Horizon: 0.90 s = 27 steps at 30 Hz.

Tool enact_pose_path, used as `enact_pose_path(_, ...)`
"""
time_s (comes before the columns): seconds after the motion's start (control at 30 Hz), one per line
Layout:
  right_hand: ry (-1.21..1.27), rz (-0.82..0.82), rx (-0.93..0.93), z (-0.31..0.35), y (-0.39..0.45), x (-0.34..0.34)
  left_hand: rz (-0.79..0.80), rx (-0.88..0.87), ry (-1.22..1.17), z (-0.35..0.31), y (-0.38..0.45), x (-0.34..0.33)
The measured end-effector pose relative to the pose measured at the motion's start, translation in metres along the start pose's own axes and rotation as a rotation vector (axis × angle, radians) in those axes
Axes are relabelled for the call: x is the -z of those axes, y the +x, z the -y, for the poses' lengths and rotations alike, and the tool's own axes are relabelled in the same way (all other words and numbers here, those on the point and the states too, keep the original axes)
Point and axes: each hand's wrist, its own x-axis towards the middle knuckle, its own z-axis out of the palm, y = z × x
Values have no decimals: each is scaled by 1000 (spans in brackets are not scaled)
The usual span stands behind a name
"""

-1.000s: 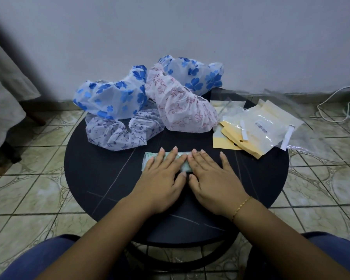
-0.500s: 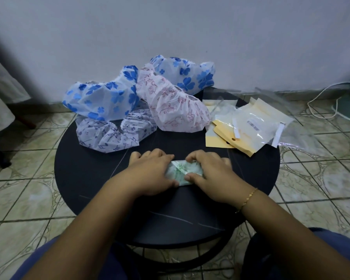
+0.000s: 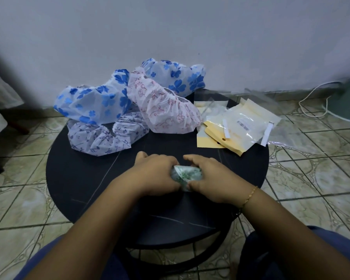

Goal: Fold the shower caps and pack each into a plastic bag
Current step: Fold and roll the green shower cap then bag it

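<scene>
Head view: a second ago both my palms lay flat over the green-print shower cap (image 3: pixel 187 174), pressing it into a long strip; since then my fingers have curled in and the strip has been bunched into a short, thick wad at the near middle of the round black table (image 3: pixel 85 178). My left hand (image 3: pixel 156 174) grips the wad's left end, knuckles up and fingers tucked under. My right hand (image 3: pixel 212 178) holds the right end, thumb pinching the near edge and fingers arched over the far side. Only a crinkled patch of thin white film with green marks shows between them.

Behind, four puffy caps of the same gathered, papery plastic sit in a heap: two blue-flowered caps (image 3: pixel 93 104), a pink-vine cap (image 3: pixel 166 112) and a purple-sprig cap (image 3: pixel 105 136) with its ruffled elastic edge showing. To the right lies a fanned stack of plastic bags (image 3: pixel 247 124), clear and glossy over flat yellow cards, with white adhesive strips. Faint scratch lines cross the matte tabletop.
</scene>
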Motion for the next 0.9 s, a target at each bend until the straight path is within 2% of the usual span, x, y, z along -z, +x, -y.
enact_pose_path(0.13,-69,-2,-11,-8,-4,4,-13,-18,-29,-11,5,3)
enact_pose_path(0.23,53,-50,9,-17,-7,9,-118,-69,15,-23,12,5)
enact_pose_path(0.37,251,-281,-53,-34,-10,16,-350,-131,53,-41,28,-3)
enact_pose_path(0.57,746,-586,-214,-53,-16,18,-757,-91,-252,-63,44,-28)
enact_pose_path(0.7,962,-671,-268,-60,-12,15,-678,32,-377,-80,61,-30)
enact_pose_path(0.9,1082,-769,-292,-64,-5,12,-548,67,-171,-91,97,-24)
